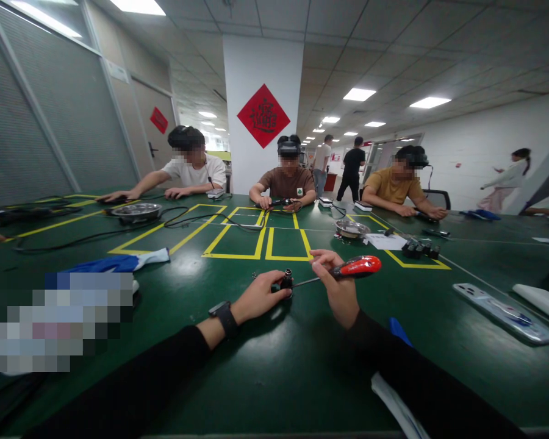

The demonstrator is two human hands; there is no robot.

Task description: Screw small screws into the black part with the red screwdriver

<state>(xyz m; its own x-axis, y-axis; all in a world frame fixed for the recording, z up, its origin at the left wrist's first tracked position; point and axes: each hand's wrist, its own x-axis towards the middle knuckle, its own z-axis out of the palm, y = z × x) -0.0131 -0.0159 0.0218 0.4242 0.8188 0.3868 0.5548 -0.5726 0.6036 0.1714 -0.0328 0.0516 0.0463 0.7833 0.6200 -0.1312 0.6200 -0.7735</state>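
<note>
My left hand (261,297), with a dark watch on the wrist, grips a small black part (287,279) that stands upright on the green table (256,378). A red-and-black-handled screwdriver (357,266) is in my right hand (338,286), its handle lying between the thumb and fingers. The screwdriver is almost level, and its shaft points left with the tip at the black part's side. Whether the tip sits in a screw is too small to tell.
A blue and white glove (119,262) lies at the left. Metal bowls (352,228), white paper (387,241), several black parts (419,250) and a phone (503,312) are on the table. Cables (96,235) cross the left side. Three people sit opposite.
</note>
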